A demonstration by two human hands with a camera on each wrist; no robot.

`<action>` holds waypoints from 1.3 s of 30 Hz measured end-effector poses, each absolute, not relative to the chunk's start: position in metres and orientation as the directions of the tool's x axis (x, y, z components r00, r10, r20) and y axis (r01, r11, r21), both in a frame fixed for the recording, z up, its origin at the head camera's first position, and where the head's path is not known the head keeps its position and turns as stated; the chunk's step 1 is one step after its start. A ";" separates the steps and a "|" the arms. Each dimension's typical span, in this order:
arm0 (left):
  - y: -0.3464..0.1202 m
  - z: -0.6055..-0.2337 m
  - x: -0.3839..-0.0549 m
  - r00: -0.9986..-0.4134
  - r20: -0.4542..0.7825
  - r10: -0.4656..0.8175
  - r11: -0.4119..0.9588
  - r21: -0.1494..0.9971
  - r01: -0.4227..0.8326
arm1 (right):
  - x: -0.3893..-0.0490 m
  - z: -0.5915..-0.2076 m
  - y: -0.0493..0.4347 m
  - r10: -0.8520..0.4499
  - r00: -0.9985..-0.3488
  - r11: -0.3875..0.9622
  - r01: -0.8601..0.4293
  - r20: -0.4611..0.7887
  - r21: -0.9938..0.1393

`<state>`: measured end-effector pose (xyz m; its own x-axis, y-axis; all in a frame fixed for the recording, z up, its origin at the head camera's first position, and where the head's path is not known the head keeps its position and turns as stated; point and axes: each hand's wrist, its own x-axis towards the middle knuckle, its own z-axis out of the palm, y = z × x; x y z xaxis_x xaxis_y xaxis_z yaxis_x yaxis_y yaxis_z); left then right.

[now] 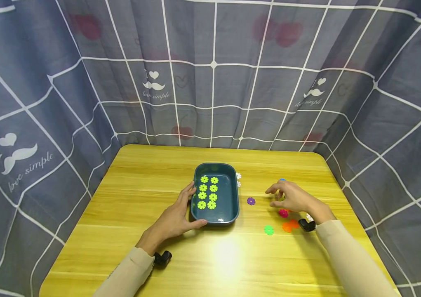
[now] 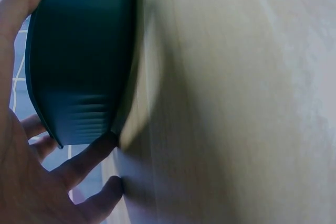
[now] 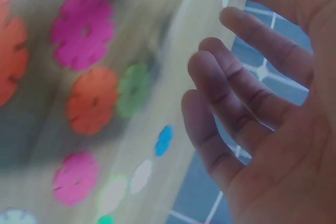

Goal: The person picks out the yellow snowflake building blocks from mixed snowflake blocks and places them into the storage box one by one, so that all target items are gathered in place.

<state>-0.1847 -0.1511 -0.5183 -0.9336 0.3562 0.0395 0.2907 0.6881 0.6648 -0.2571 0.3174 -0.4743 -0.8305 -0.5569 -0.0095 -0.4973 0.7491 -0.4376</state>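
A dark blue-green tray (image 1: 228,196) stands on the table, with several yellow-green flower-shaped discs (image 1: 213,197) in two columns in its left half. My left hand (image 1: 175,216) holds the tray's near left corner, thumb at the near rim and fingers along the left side. In the left wrist view, fingertips touch the tray wall (image 2: 79,66). My right hand (image 1: 293,198) hovers over loose discs on the right, fingers loosely bent and holding nothing. Below it lie a magenta disc (image 3: 84,30), an orange disc (image 3: 93,100) and a green disc (image 3: 134,90).
Between tray and right hand lies a purple disc (image 1: 251,201). White discs (image 1: 238,176) sit beside the tray's right wall. Nearer the front are a bright green disc (image 1: 268,230) and orange discs (image 1: 287,227). A checked curtain (image 1: 210,82) surrounds the wooden table (image 1: 139,177).
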 end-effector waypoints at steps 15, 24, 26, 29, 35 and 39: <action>-0.151 -0.520 -0.186 -0.931 0.056 0.361 0.675 0.673 0.302 | -0.244 -0.505 0.347 -0.368 -0.928 0.824 -0.353 0.056 -0.442; -0.151 -0.519 -0.184 -0.932 0.045 0.360 0.682 0.669 0.296 | -0.240 -0.517 0.351 -0.308 -0.948 0.850 -0.314 0.085 -0.423; -0.150 -0.519 -0.185 -0.931 0.047 0.363 0.680 0.669 0.299 | -0.240 -0.518 0.351 -0.296 -0.950 0.852 -0.309 0.099 -0.423; -0.150 -0.520 -0.185 -0.931 0.046 0.363 0.678 0.672 0.298 | -0.240 -0.520 0.351 -0.279 -0.953 0.852 -0.301 0.115 -0.428; -0.151 -0.521 -0.185 -0.933 0.041 0.358 0.679 0.675 0.290 | -0.239 -0.521 0.350 -0.246 -0.962 0.854 -0.272 0.116 -0.444; -0.151 -0.522 -0.186 -0.932 0.044 0.359 0.677 0.675 0.292 | -0.240 -0.522 0.351 -0.234 -0.967 0.846 -0.254 0.101 -0.469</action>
<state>-0.1859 -0.1511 -0.5219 -0.9324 0.3588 0.0439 0.2924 0.6771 0.6753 -0.2395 0.3507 -0.5221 -0.9669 -0.2343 0.1007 -0.2538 0.8460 -0.4688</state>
